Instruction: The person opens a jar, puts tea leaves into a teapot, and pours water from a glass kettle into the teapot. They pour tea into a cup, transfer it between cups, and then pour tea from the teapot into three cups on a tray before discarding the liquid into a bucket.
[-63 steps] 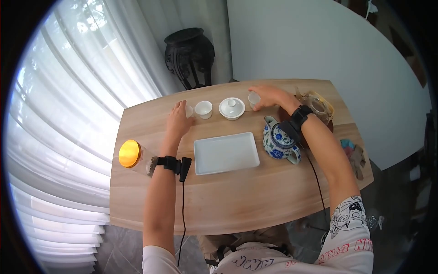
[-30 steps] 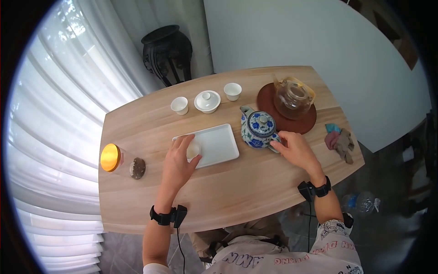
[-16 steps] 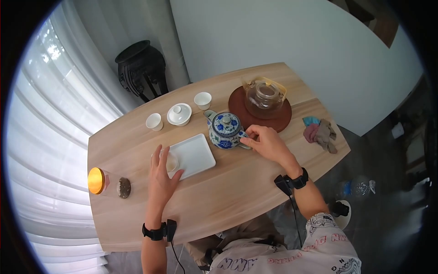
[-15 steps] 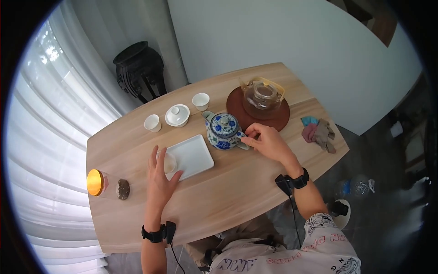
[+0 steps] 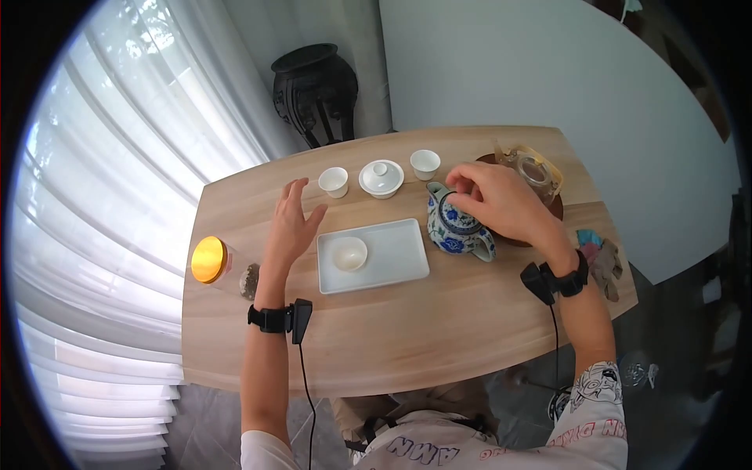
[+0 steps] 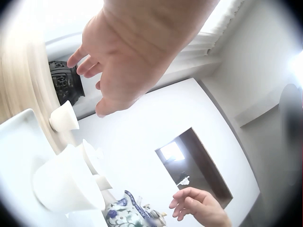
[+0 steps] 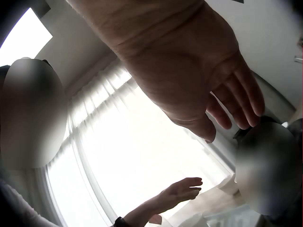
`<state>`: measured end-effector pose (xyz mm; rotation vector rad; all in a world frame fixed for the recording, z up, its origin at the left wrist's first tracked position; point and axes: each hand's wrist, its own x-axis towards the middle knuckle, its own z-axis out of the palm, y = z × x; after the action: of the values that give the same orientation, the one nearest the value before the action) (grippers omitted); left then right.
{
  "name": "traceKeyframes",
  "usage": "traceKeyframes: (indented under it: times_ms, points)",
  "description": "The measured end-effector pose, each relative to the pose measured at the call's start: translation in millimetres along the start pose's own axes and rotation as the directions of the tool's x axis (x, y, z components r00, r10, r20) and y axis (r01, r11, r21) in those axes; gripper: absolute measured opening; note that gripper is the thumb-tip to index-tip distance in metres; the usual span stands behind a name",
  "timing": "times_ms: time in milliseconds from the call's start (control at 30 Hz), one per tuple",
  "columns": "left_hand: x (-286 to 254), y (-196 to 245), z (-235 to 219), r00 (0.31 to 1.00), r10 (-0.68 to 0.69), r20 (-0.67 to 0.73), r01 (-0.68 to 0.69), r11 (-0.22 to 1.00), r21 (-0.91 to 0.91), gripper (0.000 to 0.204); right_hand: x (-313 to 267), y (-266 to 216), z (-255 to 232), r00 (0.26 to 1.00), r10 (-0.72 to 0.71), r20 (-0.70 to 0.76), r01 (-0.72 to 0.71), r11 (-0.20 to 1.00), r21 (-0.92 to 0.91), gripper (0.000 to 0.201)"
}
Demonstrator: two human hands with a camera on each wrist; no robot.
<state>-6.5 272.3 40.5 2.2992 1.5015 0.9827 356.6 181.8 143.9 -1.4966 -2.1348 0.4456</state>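
My left hand (image 5: 292,227) is in the air left of the white tray (image 5: 395,278), fingers extended and holding nothing. On that tray, in its left half, stands a small white cup (image 5: 349,254). My right hand (image 5: 505,200) hovers over the blue-and-white teapot (image 5: 453,233) with loosely bent fingers and nothing in its grasp; it covers part of the lid in the head view. From the left wrist view, the right hand (image 6: 201,205) shows raised apart from the teapot (image 6: 125,212). A white cup (image 5: 334,182) sits just beyond my left fingertips.
A lidded white gaiwan (image 5: 381,179) and another white cup (image 5: 424,164) line the far side. At right are a glass teapot (image 5: 533,168) on a brown round mat and a crumpled cloth (image 5: 605,266). A jar with a gold lid (image 5: 208,259) lies at left.
My left hand has let go of the cup on the tray and moved forward and left. My right hand has left the blue-and-white teapot's handle and risen above it. The head view has swung.
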Motion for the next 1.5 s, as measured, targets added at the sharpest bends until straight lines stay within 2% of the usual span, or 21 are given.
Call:
traceKeyframes:
  times_ms: [100,200,367,433,533,600,633,667,733,800,867,967,1067,1233,1300,1500]
  points:
    - [30.6,-18.7,15.9,0.994,0.027,0.102,-0.03,0.999,0.031,0.067,66.4,38.4,17.5,0.984,-0.115,0.137,0.143,0.965,-0.219,0.048]
    - [55.7,-25.6,32.3,0.986,0.042,0.158,-0.054,0.996,0.071,0.072,127.6,95.0,43.9,0.961,-0.076,0.267,0.165,0.929,-0.33,0.061]
    - [74.3,-48.3,56.9,0.983,0.088,0.163,-0.098,0.994,0.055,0.072,159.9,137.0,65.0,0.926,-0.09,0.367,0.209,0.931,-0.299,0.073]
    - [78.0,-49.6,60.4,0.982,0.078,0.174,-0.079,0.997,-0.001,0.07,161.8,134.6,70.3,0.927,-0.081,0.366,0.19,0.943,-0.272,0.074]
    - [76.6,-50.0,69.5,0.993,0.082,0.081,-0.079,0.996,-0.048,0.066,158.6,128.8,64.2,0.95,0.001,0.313,0.089,0.958,-0.272,0.07]
    - [78.6,-48.7,66.7,0.993,0.062,0.095,-0.058,0.997,-0.051,0.063,157.8,124.0,61.8,0.959,0.034,0.283,0.052,0.955,-0.291,0.066]
    - [76.3,-44.0,60.1,0.994,0.034,0.102,-0.03,0.999,-0.041,0.062,154.8,122.6,57.5,0.969,0.051,0.243,0.01,0.971,-0.24,0.063]
    - [71.8,-40.9,55.1,0.997,0.056,0.054,-0.053,0.997,-0.059,0.061,151.6,121.5,52.4,0.984,0.015,0.178,0.025,0.974,-0.224,0.063]
    - [58.6,-31.3,33.8,0.997,0.073,-0.034,-0.076,0.994,-0.073,0.059,140.5,97.8,30.5,0.996,-0.06,0.061,0.07,0.983,-0.17,0.062]
    - [39.2,-17.4,9.5,0.997,0.051,-0.055,-0.055,0.996,-0.066,0.057,113.7,46.9,7.0,0.997,0.002,0.082,0.004,0.998,-0.07,0.057]
    - [15.0,10.8,-20.3,0.998,0.036,-0.06,-0.04,0.997,-0.064,0.056,82.0,10.0,5.1,0.996,-0.084,0.039,0.082,0.995,0.06,0.055]
    - [-25.2,27.6,-46.3,1.0,0.016,-0.003,-0.016,1.0,0.018,0.057,45.0,-21.7,23.0,0.955,-0.276,0.109,0.276,0.961,0.022,0.056]
    - [-54.4,32.6,-57.9,0.992,-0.046,0.121,0.05,0.998,-0.03,0.057,21.8,-25.2,60.7,0.928,-0.355,0.115,0.365,0.928,-0.081,0.057]
    - [-76.6,36.5,-50.8,0.982,-0.035,0.185,0.048,0.997,-0.068,0.058,14.8,-16.7,107.4,0.927,-0.355,0.124,0.371,0.915,-0.155,0.053]
    - [-78.0,38.0,-46.5,0.973,-0.054,0.226,0.079,0.992,-0.102,0.06,15.5,-14.3,117.7,0.932,-0.344,0.117,0.361,0.916,-0.175,0.051]
    - [-80.2,38.0,-35.3,0.977,-0.023,0.211,0.045,0.994,-0.1,0.061,21.1,-11.3,130.3,0.943,-0.316,0.1,0.329,0.93,-0.165,0.051]
